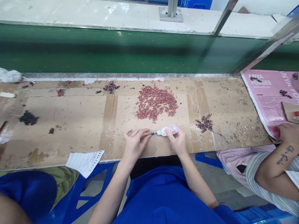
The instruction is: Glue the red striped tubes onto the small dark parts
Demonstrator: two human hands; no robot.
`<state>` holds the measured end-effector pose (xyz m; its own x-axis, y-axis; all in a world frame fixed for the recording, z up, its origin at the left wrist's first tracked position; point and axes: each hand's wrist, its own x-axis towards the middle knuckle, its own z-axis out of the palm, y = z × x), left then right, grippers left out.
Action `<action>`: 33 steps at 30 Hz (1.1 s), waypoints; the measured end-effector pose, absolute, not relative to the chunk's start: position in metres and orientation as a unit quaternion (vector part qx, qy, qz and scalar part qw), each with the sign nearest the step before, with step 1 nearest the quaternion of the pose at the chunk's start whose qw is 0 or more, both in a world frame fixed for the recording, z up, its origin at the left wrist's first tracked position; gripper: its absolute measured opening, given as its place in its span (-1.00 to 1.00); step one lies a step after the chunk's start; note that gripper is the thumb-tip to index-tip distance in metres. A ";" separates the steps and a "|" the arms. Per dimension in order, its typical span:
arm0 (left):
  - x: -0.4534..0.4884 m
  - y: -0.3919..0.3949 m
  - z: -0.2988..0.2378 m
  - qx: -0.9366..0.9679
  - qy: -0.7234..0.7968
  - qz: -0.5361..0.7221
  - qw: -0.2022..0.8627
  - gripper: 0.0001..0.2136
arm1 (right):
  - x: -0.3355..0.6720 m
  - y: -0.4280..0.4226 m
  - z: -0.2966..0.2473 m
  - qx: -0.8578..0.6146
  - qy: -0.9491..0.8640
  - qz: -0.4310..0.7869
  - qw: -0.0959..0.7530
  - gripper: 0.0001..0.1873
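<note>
My right hand (177, 140) is closed round a white squeeze bottle (168, 130), tilted on its side with its thin green nozzle tip pointing left. Between the thumb and fingers of my left hand (137, 140) is a small dark part (152, 133), its end at or very near the nozzle; contact is too small to tell. Most of that part is hidden by my fingers. Just beyond both hands spreads a heap of small red and dark parts (157, 101). A smaller pile of dark and red parts (204, 123) lies to the right of my right hand.
Cardboard (77, 118) covers the bench. Black pieces (28, 118) lie at left, another small pile (111, 87) at the back. A paper sheet (86, 161) overhangs the front edge. A green belt (116, 51) runs behind. Co-workers sit on both sides, one forearm (277, 155) at right.
</note>
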<state>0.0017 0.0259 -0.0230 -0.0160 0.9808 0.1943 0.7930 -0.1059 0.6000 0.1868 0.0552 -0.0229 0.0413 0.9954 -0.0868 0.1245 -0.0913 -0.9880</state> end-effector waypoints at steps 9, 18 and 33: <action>0.003 0.026 -0.020 0.677 0.657 0.287 0.165 -0.95 | 0.187 0.056 -0.022 -0.570 -0.511 0.474 0.436 -0.73; 0.002 0.026 -0.020 0.678 0.655 0.289 0.169 -0.96 | 0.185 0.057 -0.016 -0.577 -0.495 0.466 0.453 -0.77; -0.003 0.032 -0.016 0.699 0.637 0.288 0.149 -0.89 | 0.198 0.067 -0.020 -0.551 -0.436 0.424 0.572 -0.57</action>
<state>-0.0035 0.0317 -0.0156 0.0224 0.9768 0.2130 0.8054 -0.1439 0.5750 0.1976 0.0673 -0.0203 0.2602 0.9650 0.0311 -0.0048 0.0335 -0.9994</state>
